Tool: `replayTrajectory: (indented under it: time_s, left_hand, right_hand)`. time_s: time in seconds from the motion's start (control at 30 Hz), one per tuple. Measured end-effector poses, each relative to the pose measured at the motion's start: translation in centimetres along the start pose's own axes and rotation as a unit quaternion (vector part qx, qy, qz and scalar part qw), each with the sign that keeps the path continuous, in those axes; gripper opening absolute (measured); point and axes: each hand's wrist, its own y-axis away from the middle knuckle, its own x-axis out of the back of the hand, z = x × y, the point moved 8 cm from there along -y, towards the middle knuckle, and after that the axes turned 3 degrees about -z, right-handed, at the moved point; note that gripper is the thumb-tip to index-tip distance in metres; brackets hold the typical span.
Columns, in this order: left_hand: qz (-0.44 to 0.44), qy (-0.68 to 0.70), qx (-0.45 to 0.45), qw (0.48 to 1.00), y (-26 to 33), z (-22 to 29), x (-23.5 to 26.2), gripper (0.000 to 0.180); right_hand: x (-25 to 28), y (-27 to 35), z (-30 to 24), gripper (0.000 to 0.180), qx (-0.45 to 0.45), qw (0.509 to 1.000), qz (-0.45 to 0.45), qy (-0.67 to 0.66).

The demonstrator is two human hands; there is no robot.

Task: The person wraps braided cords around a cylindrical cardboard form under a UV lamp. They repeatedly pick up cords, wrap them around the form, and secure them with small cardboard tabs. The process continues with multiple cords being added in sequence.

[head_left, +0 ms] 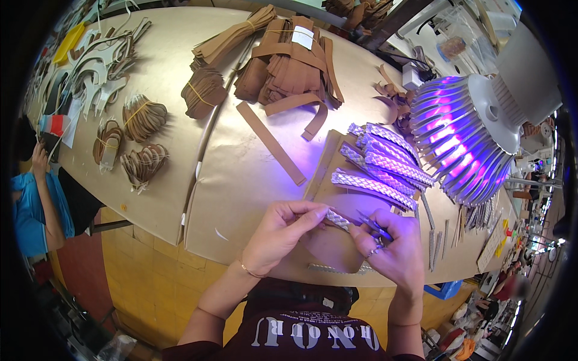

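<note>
Between my two hands is a short white braided strap [338, 220]. My left hand [280, 234] pinches its left end between thumb and fingers. At its right end, my right hand [397, 249] has its fingers curled round small dark snips [376, 226], the blades pointing up and left; the thumb is by the strap, though whether it grips the strap too is unclear. Just beyond my hands, several braided straps [376, 188] lie side by side, tinted purple by the light. They rest on a brown sheet [325, 191].
A large finned lamp [457, 141] glowing purple stands close on the right. Bundles of brown strips [292, 75] lie at the back of the table, with a loose brown strip [271, 143] nearer me. Tied bundles [143, 117] and white cut pieces [99, 69] lie left. A person in blue [33, 210] is at the far left.
</note>
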Motion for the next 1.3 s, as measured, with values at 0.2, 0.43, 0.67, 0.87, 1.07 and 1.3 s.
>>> replayTrajectory:
  time_s: [0.2,0.43,0.67,0.87,1.07,1.3]
  left_hand:
    - [0.013,-0.044,-0.001,0.999,-0.4,-0.2,0.3,0.02]
    - [0.043,-0.062,0.001,0.997,-0.6,-0.5,0.5,0.02]
    - [0.063,-0.092,-0.029,0.993,-0.7,-0.5,0.6,0.02]
    - [0.151,-0.306,-0.181,0.922,0.0,1.9,0.0,0.014]
    - [0.074,-0.452,-0.348,0.818,3.8,3.2,-4.6,0.024]
    - [-0.042,-0.514,-0.317,0.796,4.2,1.6,-5.9,0.04]
  right_hand:
    - [0.0,0.0,0.9,0.022,-0.019,0.99,0.024,-0.136]
    - [-0.1,0.1,1.5,0.03,-0.035,0.964,0.003,-0.262]
    - [-0.3,0.3,1.7,0.037,-0.043,0.959,0.017,-0.278]
    - [-0.5,0.1,1.6,0.038,-0.02,0.954,0.021,-0.3]
    - [-0.6,0.1,1.9,0.037,-0.03,0.965,0.0,-0.262]
    - [0.7,0.6,1.8,0.036,0.022,0.979,0.022,-0.204]
